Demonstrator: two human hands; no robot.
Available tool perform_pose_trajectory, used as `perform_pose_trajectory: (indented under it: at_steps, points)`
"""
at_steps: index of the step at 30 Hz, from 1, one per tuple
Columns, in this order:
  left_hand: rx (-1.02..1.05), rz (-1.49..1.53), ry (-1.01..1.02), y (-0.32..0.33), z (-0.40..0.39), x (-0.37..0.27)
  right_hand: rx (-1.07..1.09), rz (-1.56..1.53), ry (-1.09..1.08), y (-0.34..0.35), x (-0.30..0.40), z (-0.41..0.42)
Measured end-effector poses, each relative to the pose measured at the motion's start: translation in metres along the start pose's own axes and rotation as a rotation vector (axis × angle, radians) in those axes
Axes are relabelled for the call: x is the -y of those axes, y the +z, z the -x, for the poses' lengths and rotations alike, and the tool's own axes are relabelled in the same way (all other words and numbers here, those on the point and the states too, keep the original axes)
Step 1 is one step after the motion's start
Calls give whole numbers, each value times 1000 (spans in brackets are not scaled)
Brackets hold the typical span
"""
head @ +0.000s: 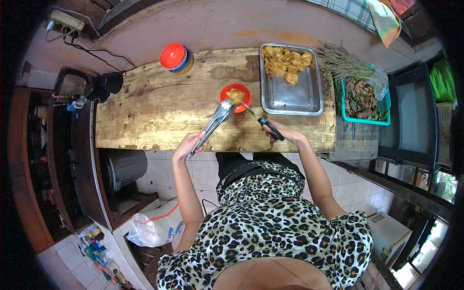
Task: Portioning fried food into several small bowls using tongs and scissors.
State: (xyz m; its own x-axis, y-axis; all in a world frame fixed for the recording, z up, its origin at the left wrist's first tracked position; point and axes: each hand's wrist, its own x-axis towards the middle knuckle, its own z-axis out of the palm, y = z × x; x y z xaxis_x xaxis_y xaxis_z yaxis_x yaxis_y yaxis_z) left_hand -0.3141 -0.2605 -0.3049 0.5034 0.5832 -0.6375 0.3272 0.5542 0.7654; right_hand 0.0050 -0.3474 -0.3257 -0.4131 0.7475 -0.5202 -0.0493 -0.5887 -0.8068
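Note:
My left hand (192, 145) holds metal tongs (217, 119), whose tips are at a piece of yellowish cooked food (235, 95) in a small red bowl (247, 98). My right hand (281, 132) grips scissors (270, 128) with dark handles, and their blades reach into the same bowl from the right. How far the blades are apart cannot be told. To the right of the bowl lies a rectangular metal tray (291, 108), with many similar food pieces (286, 61) in its upper part. A stack of small bowls (173, 57), red on top, stands at the upper left of the wooden table (163, 108).
A turquoise plastic basket (366, 121) with brownish roots or spices and dry stalks (344, 59) stands right of the tray. Black appliance parts (108, 83) and cables (98, 54) are at the left. A plastic sack (157, 226) lies below the table's left side.

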Motion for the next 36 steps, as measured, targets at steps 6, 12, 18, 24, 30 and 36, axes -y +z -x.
perform_pose_trajectory:
  at_steps: [6,12,18,24,30,36]
  points:
    - [29,-42,-25,-3,4,-1,-21,54,14,7,-1,-8]
    - [97,-55,-18,-4,1,-4,-25,8,0,8,-3,-6]
    - [104,-2,-17,-6,-9,5,-67,-88,-61,14,-2,-8]
    - [47,2,-43,0,-9,-3,-184,-58,36,19,0,-10]
    - [51,-38,-40,-2,-12,0,-271,65,47,23,6,-7]
    - [82,-23,-25,-4,-12,-1,-229,237,17,11,6,-5]
